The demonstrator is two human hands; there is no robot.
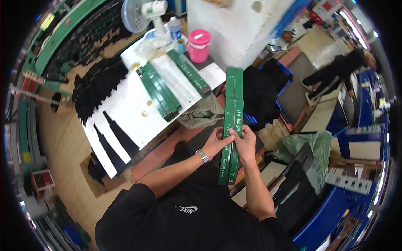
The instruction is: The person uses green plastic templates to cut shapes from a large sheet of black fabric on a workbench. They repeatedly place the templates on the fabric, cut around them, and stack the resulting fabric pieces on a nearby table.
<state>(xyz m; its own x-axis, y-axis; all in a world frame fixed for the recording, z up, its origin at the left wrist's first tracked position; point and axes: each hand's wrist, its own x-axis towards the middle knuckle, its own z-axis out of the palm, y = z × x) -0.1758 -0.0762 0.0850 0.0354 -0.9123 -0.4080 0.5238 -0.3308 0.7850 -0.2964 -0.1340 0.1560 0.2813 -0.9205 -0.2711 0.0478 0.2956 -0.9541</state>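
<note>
Upright in front of me is a pair of long, narrow green bars (233, 96) lying side by side, with white handwriting along them and a dark line between them. My left hand (214, 143) is closed on the left edge, thumb across the front. Gripping the right edge at the same height is my right hand (245, 144), its thumb close to the other; the fingers behind are partly hidden. To the left, more green bars (159, 93) rest on a white table (125, 102), with another green bar (188, 73) beside them.
Black fabric pieces (100, 79) are heaped on the table's left, near two long black strips (121, 134). A fan (155, 16), bottle (174, 28) and pink bucket (198, 48) stand at the back. Black cloth (261, 90) fills a blue crate. Another person (341, 69) bends at far right.
</note>
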